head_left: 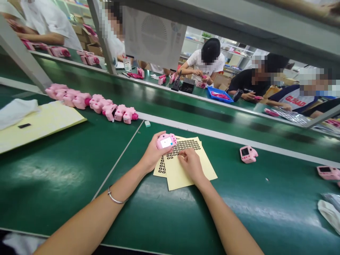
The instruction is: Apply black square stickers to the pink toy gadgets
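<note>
My left hand (pixel 152 154) is closed around a small pink toy camera (pixel 166 141), its pale screen facing up. A silver bangle (pixel 114 198) sits on that wrist. My right hand (pixel 189 163) rests on a yellow sticker sheet (pixel 183 170) covered with rows of small black stickers (pixel 186 145); its fingertips are pinched together at the stickers' edge. What they pinch is too small to make out. A second yellow sheet (pixel 158 169) lies under the first one.
A row of several pink cameras (pixel 92 102) lies at left beside a yellow pad (pixel 39 124) and white cloth (pixel 16 111). Two more pink cameras (pixel 248 154) (pixel 328 173) sit on the green bench at right. Other people work across the conveyor belt (pixel 186 106).
</note>
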`<state>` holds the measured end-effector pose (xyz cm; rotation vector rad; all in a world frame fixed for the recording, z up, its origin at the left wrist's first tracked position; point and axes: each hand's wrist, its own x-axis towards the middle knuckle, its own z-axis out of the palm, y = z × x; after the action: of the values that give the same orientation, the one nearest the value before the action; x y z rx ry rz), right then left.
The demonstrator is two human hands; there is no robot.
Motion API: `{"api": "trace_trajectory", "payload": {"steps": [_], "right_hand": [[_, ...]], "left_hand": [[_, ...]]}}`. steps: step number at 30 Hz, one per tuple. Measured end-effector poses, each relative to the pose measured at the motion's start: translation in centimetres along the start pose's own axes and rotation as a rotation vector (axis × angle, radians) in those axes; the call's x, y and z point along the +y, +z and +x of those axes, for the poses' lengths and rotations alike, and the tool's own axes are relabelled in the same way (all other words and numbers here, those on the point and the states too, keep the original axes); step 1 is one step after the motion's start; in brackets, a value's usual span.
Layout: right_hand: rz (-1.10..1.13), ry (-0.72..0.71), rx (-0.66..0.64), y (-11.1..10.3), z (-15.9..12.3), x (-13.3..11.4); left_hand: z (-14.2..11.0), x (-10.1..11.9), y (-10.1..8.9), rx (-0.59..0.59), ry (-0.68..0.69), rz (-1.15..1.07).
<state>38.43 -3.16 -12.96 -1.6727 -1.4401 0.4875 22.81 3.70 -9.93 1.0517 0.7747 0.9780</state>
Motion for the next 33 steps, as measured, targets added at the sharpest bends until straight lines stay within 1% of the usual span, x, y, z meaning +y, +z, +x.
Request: {"api": "trace_trajectory", "payload": {"steps": [4, 9, 16, 22, 25, 29, 31, 33], "right_hand": [[-0.063, 0.006, 0.01, 0.6, 0.1, -0.4], [-0.111, -0.001, -0.008, 0.5, 0.4, -0.6], [-0.124, -0.041, -0.09, 0.0, 1.1, 0.1], [-0.146, -0.038, -0.097, 0.3, 1.1, 0.3], [-0.145, -0.046, -0.08, 0.2, 0.7, 0.0], [-0.103, -0.057, -0.002, -1.1, 0.7, -0.6], [-0.038, -0.07, 0.068, -1.9, 0.7, -1.0], [0.054, -0.108, 0.098, -2.2, 0.6, -1.4]], "left_hand": [[0.1, -0.4, 0.0, -0.028, 0.008, 0.041], [0.1, -0.6, -0.3, -0.047, 0.037, 0.113], [0.0, -0.3, -0.4, -0.077, 0.032, 0.143], [-0.1, -0.2, -0.3, -0.068, 0.029, 0.16], [-0.2, -0.1, -0.2, -0.06, 0.022, 0.146], [-0.4, 0.1, 0.0, -0.067, 0.047, 0.171], [-0.6, 0.2, 0.2, -0.112, 0.07, 0.235], [-0.9, 0.2, 0.4, -0.198, 0.099, 0.333]]}}
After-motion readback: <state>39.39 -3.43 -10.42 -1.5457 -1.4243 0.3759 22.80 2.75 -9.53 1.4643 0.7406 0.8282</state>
